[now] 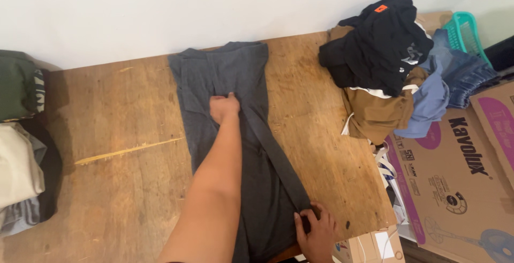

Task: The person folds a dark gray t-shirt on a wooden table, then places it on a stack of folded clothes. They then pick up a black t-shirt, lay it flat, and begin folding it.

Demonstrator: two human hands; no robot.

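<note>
A: Head view, looking straight down, and there's a grey shirt (235,134) spread lengthwise on the wooden table (107,150), its far end right up near the white wall (160,6).

B: Where are the hands?

A: Left hand (224,107) is out at full reach, arm crossing over the cloth, fingers curled down into the fabric at the middle of the shirt. It's pressing or pinching there; I can't tell which from this angle.

B: And the other?

A: Right hand (316,230) sits low at the near table edge, fingers closed on the shirt's right corner. A folded strip of the fabric runs in a diagonal line from that grip up toward the left hand.

B: So the right side is folded over?

A: Yes, a long narrow flap lies over the body of the shirt, between the two hands.

B: What else is on the table?

A: Far right corner, a heap of clothes (385,59): black on top, tan under it, blue and denim spilling off the side. A teal basket (465,32) peeks out behind. Cardboard boxes (460,183) stand beside the table on the right. At the left edge, a stack of folded garments (21,156), green, cream and grey, well apart from the shirt.
</note>
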